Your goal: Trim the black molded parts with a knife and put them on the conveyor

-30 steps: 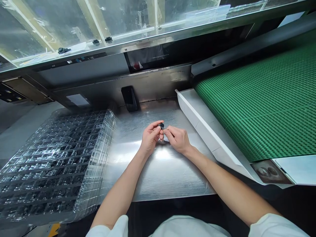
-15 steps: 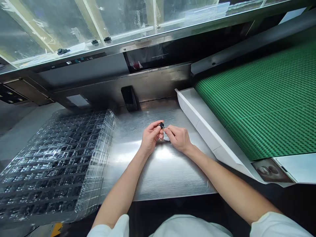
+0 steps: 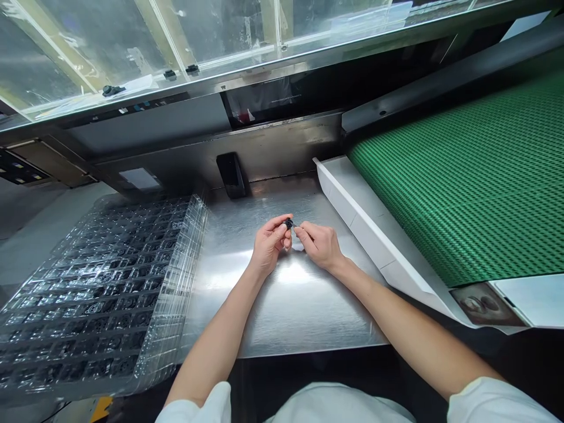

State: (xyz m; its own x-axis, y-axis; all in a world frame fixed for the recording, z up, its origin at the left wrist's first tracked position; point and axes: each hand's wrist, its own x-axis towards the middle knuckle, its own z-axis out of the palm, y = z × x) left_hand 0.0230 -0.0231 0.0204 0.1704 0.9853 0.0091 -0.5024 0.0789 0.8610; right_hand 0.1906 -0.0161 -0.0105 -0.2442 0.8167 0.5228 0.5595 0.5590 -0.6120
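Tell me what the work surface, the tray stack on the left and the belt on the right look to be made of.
Work surface: brushed metal, likely stainless steel; glare and fine scratches. Tray stack: thin clear moulded plastic, glossy, see-through pockets. Belt: green, probably rubber or plastic, matte with ribbed texture.

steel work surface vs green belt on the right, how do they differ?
The steel work surface is bare, shiny metal that glares under the light; the green belt is matt with a regular raised pattern. Both hands work over the steel surface; nothing visible lies on the belt. The surface sits left of the white rail, the belt right.
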